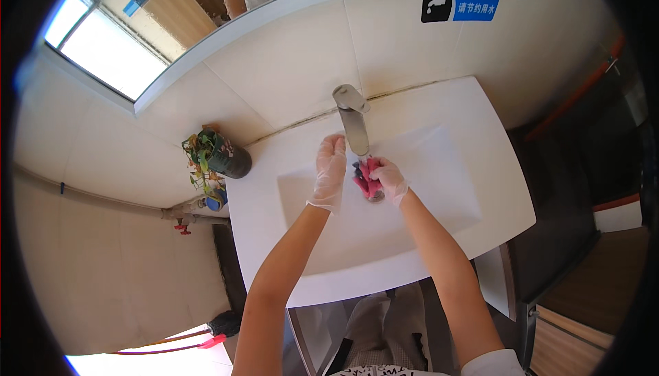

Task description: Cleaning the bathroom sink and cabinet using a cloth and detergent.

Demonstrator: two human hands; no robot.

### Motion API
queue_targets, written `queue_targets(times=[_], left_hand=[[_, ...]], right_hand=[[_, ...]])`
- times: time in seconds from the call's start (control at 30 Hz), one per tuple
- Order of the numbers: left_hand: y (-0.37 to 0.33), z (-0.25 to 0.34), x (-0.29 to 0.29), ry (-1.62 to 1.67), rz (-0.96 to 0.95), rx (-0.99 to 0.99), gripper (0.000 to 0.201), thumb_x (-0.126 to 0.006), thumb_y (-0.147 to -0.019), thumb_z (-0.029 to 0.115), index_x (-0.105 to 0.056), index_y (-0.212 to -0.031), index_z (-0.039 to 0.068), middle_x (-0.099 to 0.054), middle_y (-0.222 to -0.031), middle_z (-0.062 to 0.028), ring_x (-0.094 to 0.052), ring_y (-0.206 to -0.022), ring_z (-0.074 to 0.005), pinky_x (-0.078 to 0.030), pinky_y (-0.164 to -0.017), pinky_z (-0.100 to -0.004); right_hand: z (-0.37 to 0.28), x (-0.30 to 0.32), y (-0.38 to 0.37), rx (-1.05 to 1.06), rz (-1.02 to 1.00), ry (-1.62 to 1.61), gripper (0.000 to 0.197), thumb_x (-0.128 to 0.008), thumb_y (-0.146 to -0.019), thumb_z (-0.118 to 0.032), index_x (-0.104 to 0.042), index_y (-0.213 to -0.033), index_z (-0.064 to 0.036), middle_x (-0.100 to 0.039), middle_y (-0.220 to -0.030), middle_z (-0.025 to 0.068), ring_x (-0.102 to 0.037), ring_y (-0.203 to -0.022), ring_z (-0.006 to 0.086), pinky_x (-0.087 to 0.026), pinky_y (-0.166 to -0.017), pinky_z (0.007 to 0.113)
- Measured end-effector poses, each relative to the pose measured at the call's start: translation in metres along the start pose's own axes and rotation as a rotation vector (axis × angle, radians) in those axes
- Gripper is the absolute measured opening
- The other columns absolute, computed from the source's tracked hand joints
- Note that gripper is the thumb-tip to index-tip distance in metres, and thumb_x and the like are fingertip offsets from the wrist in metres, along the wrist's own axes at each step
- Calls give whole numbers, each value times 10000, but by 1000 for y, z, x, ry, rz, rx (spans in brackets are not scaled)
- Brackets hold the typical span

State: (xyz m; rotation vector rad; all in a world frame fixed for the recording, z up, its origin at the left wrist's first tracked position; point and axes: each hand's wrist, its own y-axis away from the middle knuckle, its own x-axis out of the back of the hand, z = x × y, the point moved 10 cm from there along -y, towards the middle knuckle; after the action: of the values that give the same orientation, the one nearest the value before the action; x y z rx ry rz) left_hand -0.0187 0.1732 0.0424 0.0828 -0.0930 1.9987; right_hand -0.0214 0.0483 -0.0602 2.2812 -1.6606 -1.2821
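Observation:
Both hands wear thin translucent gloves. My right hand [390, 181] grips a crumpled pink-and-dark cloth [367, 182] under the spout of the metal faucet [353, 120]. The cloth hangs over the sink basin [432, 197], just above the round drain [376, 197]. To the left of the spout, my left hand [331, 173] is raised, its fingers extended close together and bent a little at the tips. Nothing shows in it, and it is apart from the cloth. Whether water is running is hard to make out.
A potted plant [230, 156] in a dark container stands at the sink's left rear corner. Below it is a pipe valve with a red handle [182, 229]. A framed mirror [274, 10] hangs above the sink, beside a blue-and-black sign [460, 4]. Dark cabinetry [549, 232] borders the right side.

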Motion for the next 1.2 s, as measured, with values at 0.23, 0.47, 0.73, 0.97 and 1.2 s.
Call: queue_targets(times=[0.23, 0.47, 0.73, 0.97, 1.2], left_hand=[[38, -58, -52, 416, -288, 558, 305, -468, -880, 220, -478, -1127, 42, -555, -928, -27, -491, -850, -96, -395, -750, -239], [31, -82, -66, 190, -268, 493, 314, -609, -797, 171, -498, -1069, 60, -575, -912, -34, -535, -787, -115, -436, -720, -262], [40, -105, -49, 53, -319, 237, 292, -632, -768, 161, -530, -1017, 46, -551, -830, -37, -525, -764, -160, -442, -685, -284], [72, -137, -70, -1187, -585, -368, 308, -643, -694, 220, -593, -998, 207, -512, -887, -46, -479, -854, -228, -416, -733, -362], [49, -138, -69, -798, -563, -59, 155, -553, -793, 218, -596, -922, 143, -572, -863, -32, -531, -829, -213, -446, -709, -340]], right_hand=[[-24, -18, -12, 72, -130, 38, 292, -486, -814, -51, -461, -1104, -32, -536, -947, 80, -535, -807, 144, -472, -631, 264], [-35, 18, -28, 106, -49, 74, 344, -431, -885, -346, -546, -1022, -52, -590, -830, 49, -561, -683, 127, -477, -541, 241], [-66, 2, -10, 311, -51, 749, 298, -605, -760, -282, -598, -941, -45, -606, -814, 49, -567, -715, 128, -459, -639, 252], [-95, 29, 7, 243, 108, 894, 303, -661, -710, -219, -574, -919, -16, -595, -778, 57, -565, -709, 124, -461, -628, 260], [-104, 58, 23, 140, 153, 504, 254, -651, -717, -199, -578, -901, -40, -602, -785, 69, -568, -664, 134, -466, -584, 257]])
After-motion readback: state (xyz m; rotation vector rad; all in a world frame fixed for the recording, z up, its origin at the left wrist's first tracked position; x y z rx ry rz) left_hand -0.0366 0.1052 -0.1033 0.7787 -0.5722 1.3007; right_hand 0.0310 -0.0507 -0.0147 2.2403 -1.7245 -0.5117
